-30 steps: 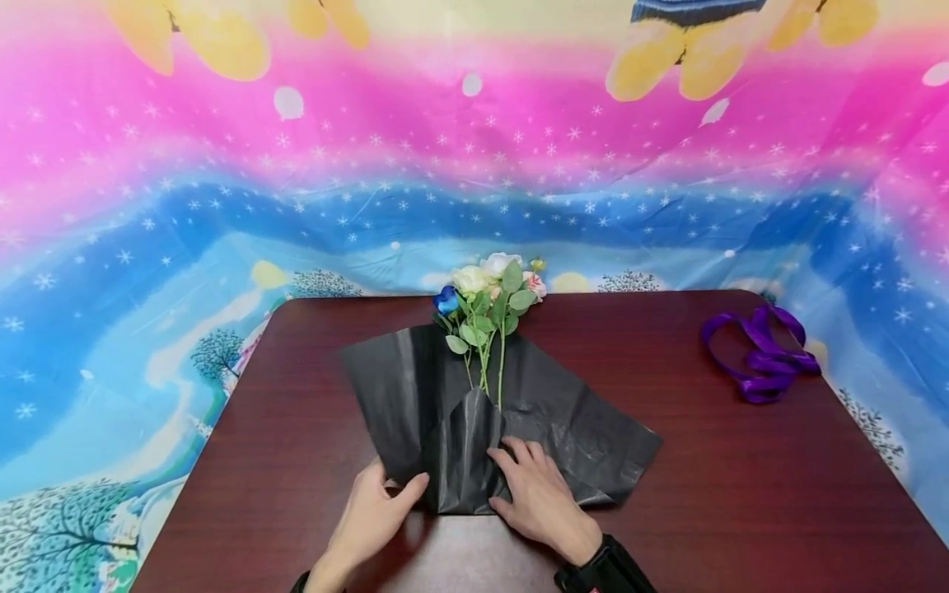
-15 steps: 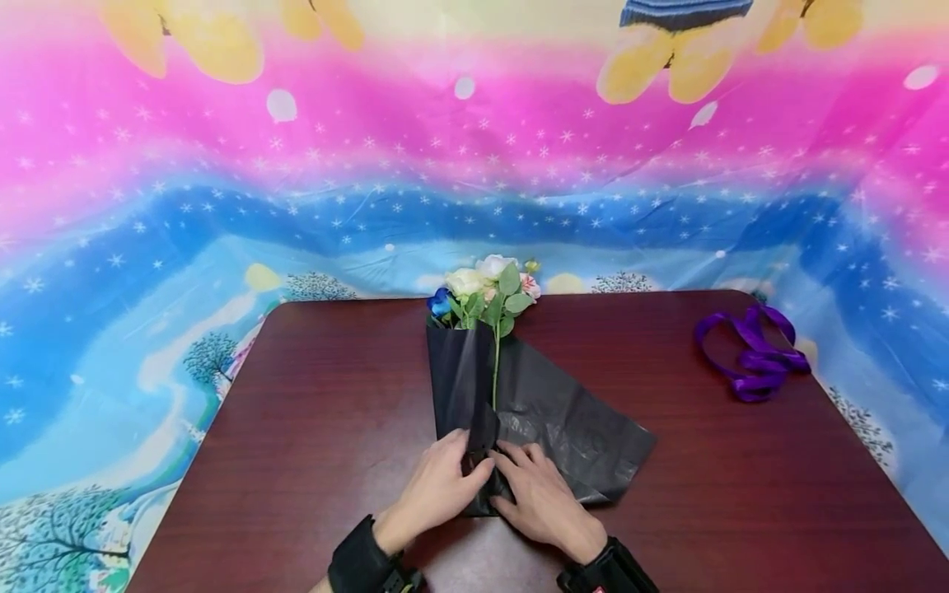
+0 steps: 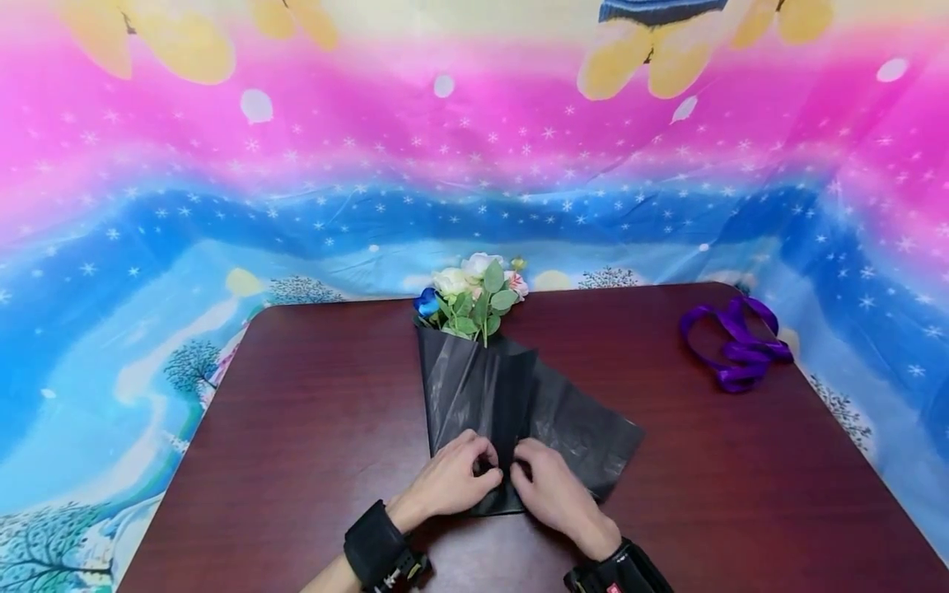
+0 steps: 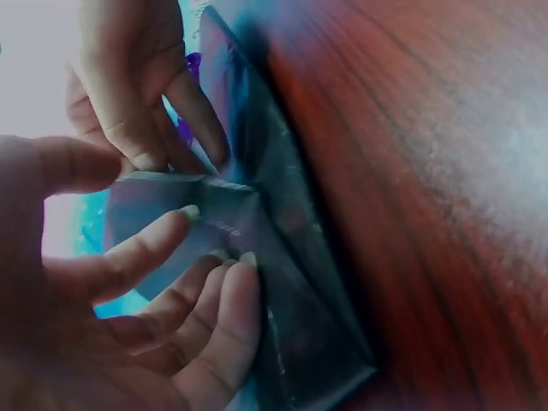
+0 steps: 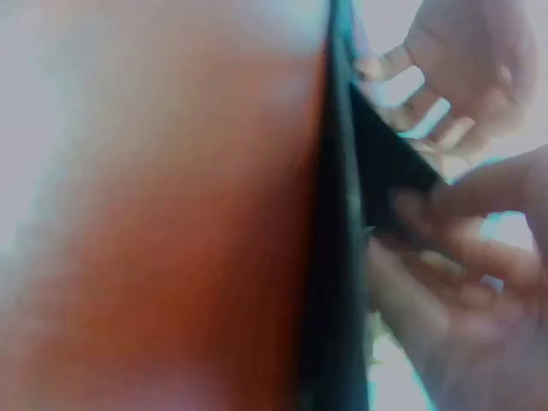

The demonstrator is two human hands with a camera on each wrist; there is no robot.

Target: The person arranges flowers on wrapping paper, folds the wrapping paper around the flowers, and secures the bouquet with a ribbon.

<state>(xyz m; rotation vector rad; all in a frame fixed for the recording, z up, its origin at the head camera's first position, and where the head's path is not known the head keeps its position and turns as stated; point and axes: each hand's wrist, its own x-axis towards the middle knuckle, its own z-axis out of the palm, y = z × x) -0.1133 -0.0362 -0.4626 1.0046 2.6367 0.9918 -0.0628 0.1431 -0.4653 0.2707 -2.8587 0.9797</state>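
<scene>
A bouquet of flowers [image 3: 474, 284], with white, pink and blue blooms and green leaves, lies on the table. Black wrapping paper [image 3: 463, 371] is folded over its stems, which are mostly hidden. My left hand [image 3: 455, 476] holds the folded flap near the bottom, its thumb and fingers bent at the paper. Close beside it, my right hand [image 3: 552, 486] pinches the paper with curled fingers. In the left wrist view the paper's folded edge [image 4: 205, 184] lies between the hands. Motion blurs the right hand's fingertips [image 5: 411, 205] in the right wrist view.
A loose purple ribbon [image 3: 745, 354] lies at the table's far right. The dark red wooden table [image 3: 311, 412] reaches back to a patterned cloth backdrop [image 3: 356, 214]. One side of the paper [image 3: 586, 428] still spreads out to the right.
The paper's left side has been folded rightward across the stems. My left hand has moved right, next to the right hand, whose fingers have curled in. The camera view has shifted slightly.
</scene>
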